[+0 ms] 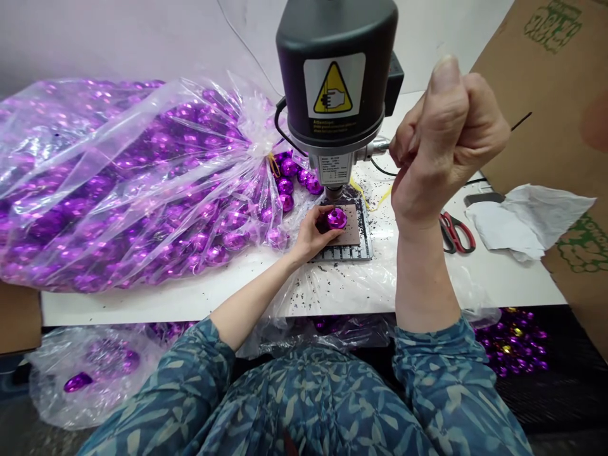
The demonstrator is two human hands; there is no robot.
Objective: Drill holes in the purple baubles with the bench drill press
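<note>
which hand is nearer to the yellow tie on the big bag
Left. The left hand holds a purple ball to the right of the yellow tie; the right hand is raised farther right, past the machine.

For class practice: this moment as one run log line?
left hand: holding purple ball at brown board | right hand: closed, beside black machine

left: bag (142, 183) blocks | above: machine head (337, 69) | right: scissors (463, 235), paper (510, 225) | passable: tabletop (142, 307) front
</note>
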